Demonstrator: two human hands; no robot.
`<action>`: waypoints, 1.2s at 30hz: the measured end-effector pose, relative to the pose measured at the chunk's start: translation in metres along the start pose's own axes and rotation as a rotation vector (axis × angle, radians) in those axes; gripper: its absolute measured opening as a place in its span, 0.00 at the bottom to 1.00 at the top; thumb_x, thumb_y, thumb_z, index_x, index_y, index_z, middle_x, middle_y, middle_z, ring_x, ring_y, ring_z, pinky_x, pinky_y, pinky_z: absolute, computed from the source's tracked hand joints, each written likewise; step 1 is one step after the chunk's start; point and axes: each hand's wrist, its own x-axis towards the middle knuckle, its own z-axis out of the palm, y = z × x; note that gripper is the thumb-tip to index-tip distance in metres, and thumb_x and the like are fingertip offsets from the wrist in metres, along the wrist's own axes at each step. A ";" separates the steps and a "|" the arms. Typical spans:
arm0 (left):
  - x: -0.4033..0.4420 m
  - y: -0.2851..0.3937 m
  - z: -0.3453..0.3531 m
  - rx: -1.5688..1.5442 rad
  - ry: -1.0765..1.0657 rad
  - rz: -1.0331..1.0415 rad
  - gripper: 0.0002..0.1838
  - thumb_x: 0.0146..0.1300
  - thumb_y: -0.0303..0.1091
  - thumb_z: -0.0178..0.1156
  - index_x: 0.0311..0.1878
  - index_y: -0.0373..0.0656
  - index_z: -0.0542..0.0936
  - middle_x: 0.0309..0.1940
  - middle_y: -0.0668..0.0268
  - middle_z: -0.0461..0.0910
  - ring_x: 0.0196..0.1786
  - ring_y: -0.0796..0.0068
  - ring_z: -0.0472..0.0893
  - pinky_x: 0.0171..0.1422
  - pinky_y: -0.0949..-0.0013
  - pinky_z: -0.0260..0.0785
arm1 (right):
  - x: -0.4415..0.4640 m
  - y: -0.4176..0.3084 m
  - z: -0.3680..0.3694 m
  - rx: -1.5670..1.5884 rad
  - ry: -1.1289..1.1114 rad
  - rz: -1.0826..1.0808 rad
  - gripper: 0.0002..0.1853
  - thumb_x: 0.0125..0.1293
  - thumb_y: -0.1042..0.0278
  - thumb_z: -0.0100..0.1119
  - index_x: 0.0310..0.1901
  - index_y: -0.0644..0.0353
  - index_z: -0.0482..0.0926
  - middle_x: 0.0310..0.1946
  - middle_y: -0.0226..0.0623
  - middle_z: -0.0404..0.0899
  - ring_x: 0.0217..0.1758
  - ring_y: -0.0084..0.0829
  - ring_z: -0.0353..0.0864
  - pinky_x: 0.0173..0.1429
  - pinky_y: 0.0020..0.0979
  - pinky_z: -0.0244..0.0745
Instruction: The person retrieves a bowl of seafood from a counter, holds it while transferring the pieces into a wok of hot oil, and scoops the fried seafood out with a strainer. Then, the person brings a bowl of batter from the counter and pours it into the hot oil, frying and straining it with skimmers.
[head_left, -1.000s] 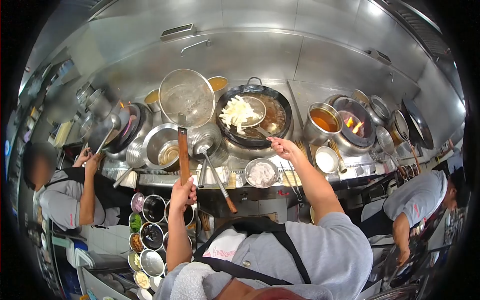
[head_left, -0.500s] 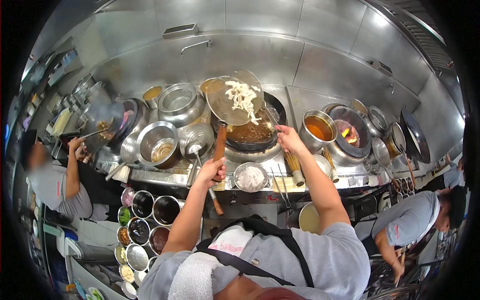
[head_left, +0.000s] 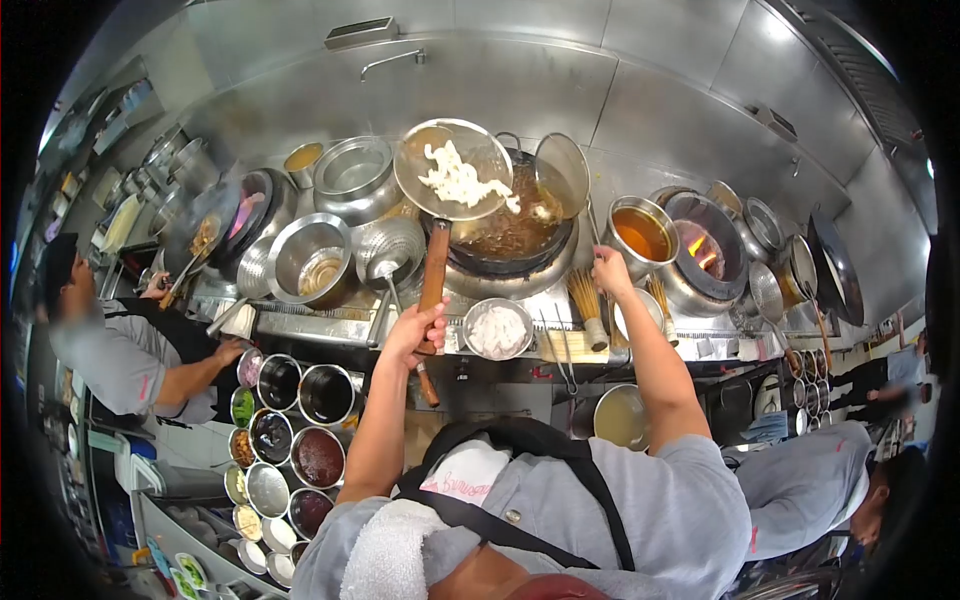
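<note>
My left hand [head_left: 418,332] is closed round the wooden handle of a wide mesh strainer [head_left: 413,157]. Pale, battered-looking strips of food [head_left: 453,177] lie in its basket, with one strip at the right rim. The basket hangs at the back left of a black wok [head_left: 505,240] of bubbling brown oil. My right hand [head_left: 610,272] grips the thin handle of a second, smaller skimmer [head_left: 563,172], tilted above the wok's right side. A pale lump [head_left: 545,208] shows by the skimmer's lower edge. Below the wok stands a bowl of white powder [head_left: 497,332].
Right of the wok are a pot of orange liquid [head_left: 640,236], a bamboo brush [head_left: 588,305] and a burner with open flame [head_left: 703,252]. Steel pots [head_left: 318,265] and a perforated ladle [head_left: 388,250] sit left. Co-workers stand on both sides; sauce containers [head_left: 318,458] fill the lower left.
The small skimmer has swung right, away from the strainer, with my right hand. The strainer has shifted slightly left and up, still holding the strips. The co-worker at right has leaned lower.
</note>
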 end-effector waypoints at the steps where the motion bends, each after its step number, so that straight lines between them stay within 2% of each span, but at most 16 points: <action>1: -0.003 0.008 -0.003 0.011 0.004 0.015 0.16 0.68 0.34 0.55 0.55 0.40 0.70 0.23 0.75 0.67 0.20 0.87 0.64 0.23 0.80 0.59 | -0.001 0.001 0.006 -0.003 -0.001 0.002 0.23 0.65 0.76 0.42 0.62 0.61 0.66 0.18 0.29 0.70 0.13 0.22 0.65 0.15 0.26 0.59; 3: -0.009 0.022 -0.006 0.006 0.009 0.037 0.16 0.68 0.34 0.56 0.55 0.40 0.70 0.23 0.75 0.67 0.20 0.87 0.64 0.23 0.80 0.59 | 0.000 0.003 0.014 0.325 -0.216 0.220 0.19 0.62 0.78 0.44 0.56 0.58 0.67 0.21 0.33 0.71 0.13 0.20 0.64 0.13 0.27 0.58; 4: -0.015 0.030 -0.007 0.018 0.020 0.053 0.16 0.68 0.34 0.56 0.56 0.41 0.70 0.24 0.75 0.67 0.20 0.87 0.64 0.23 0.80 0.59 | 0.000 0.000 0.016 0.312 -0.223 0.218 0.19 0.62 0.78 0.44 0.56 0.58 0.67 0.21 0.33 0.71 0.13 0.20 0.64 0.13 0.27 0.58; 6: -0.023 0.040 -0.011 0.023 0.046 0.078 0.16 0.68 0.34 0.56 0.56 0.41 0.70 0.24 0.75 0.67 0.21 0.87 0.64 0.23 0.79 0.59 | 0.001 -0.006 0.025 0.585 -0.359 0.369 0.14 0.66 0.78 0.41 0.52 0.57 0.68 0.20 0.26 0.66 0.14 0.17 0.58 0.13 0.20 0.53; 7: -0.028 0.044 -0.014 0.021 0.038 0.084 0.16 0.68 0.34 0.56 0.56 0.41 0.70 0.24 0.75 0.67 0.21 0.87 0.64 0.23 0.79 0.59 | -0.001 -0.010 0.030 0.611 -0.416 0.390 0.10 0.69 0.76 0.40 0.49 0.55 0.67 0.21 0.25 0.64 0.14 0.15 0.56 0.14 0.17 0.53; 11: -0.037 0.055 -0.025 0.026 0.044 0.097 0.16 0.67 0.34 0.56 0.54 0.41 0.69 0.24 0.74 0.67 0.21 0.87 0.64 0.25 0.78 0.61 | -0.012 -0.020 0.042 0.784 -0.515 0.541 0.10 0.74 0.70 0.36 0.50 0.56 0.68 0.22 0.24 0.64 0.14 0.12 0.56 0.13 0.14 0.54; 15: -0.041 0.056 -0.037 0.003 0.084 0.111 0.15 0.67 0.34 0.56 0.54 0.40 0.70 0.24 0.75 0.67 0.21 0.87 0.64 0.24 0.79 0.60 | -0.017 -0.021 0.060 0.983 -0.585 0.642 0.09 0.74 0.72 0.38 0.50 0.59 0.68 0.21 0.24 0.65 0.14 0.13 0.57 0.13 0.15 0.52; 17: -0.038 0.054 -0.043 0.010 0.098 0.113 0.14 0.67 0.33 0.56 0.52 0.40 0.70 0.24 0.74 0.67 0.21 0.85 0.64 0.25 0.77 0.61 | -0.018 -0.021 0.067 1.185 -0.698 0.734 0.10 0.74 0.71 0.39 0.50 0.61 0.70 0.21 0.24 0.66 0.14 0.12 0.59 0.13 0.14 0.54; 20: -0.037 0.056 -0.049 0.018 0.116 0.120 0.12 0.67 0.33 0.57 0.50 0.40 0.70 0.24 0.72 0.67 0.20 0.83 0.65 0.25 0.75 0.63 | -0.023 -0.024 0.073 1.321 -0.775 0.755 0.11 0.73 0.71 0.40 0.51 0.62 0.71 0.20 0.24 0.67 0.15 0.12 0.61 0.13 0.14 0.57; 28: -0.019 0.051 -0.062 0.033 0.128 0.110 0.13 0.67 0.33 0.57 0.50 0.41 0.70 0.24 0.71 0.69 0.21 0.83 0.67 0.25 0.74 0.65 | -0.041 -0.026 0.051 1.300 -0.712 0.575 0.11 0.74 0.70 0.41 0.53 0.62 0.70 0.21 0.25 0.65 0.14 0.12 0.59 0.12 0.13 0.57; 36: 0.007 0.045 -0.055 0.028 0.072 0.117 0.13 0.66 0.33 0.57 0.51 0.40 0.70 0.24 0.71 0.69 0.20 0.83 0.67 0.26 0.75 0.65 | -0.070 -0.075 0.002 1.119 -0.611 0.455 0.12 0.70 0.74 0.46 0.54 0.60 0.69 0.21 0.24 0.64 0.14 0.12 0.57 0.12 0.13 0.51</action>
